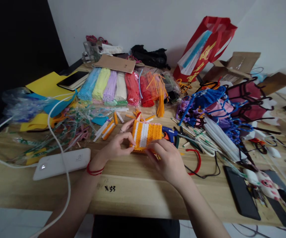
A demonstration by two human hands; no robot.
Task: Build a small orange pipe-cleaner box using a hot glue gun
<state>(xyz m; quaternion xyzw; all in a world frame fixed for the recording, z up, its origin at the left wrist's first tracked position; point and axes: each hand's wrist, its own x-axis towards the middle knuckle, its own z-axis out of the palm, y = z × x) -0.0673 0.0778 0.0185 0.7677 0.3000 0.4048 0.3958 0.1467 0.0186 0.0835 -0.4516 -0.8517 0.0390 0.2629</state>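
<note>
A small box-like piece of orange and white striped pipe cleaners (144, 132) stands at the middle of the table. My left hand (118, 144) grips its left side, the thumb at the lower left corner and fingers behind it. At its lower right edge, my right hand (169, 158) has thumb and fingers pinched together; whatever is between them is hidden. Just right of the piece lies a blue hot glue gun (170, 135), partly covered by it. Short cut orange and white pipe cleaner lengths (108, 130) are scattered to the left and behind.
Bagged bundles of coloured pipe cleaners (110, 86) lie along the back. A white power bank (63, 163) with a cable sits at left front. To the right are wrapped craft flowers (247, 96), thin sticks (194, 132) and a black phone (242, 191). A red bag (202, 49) stands behind.
</note>
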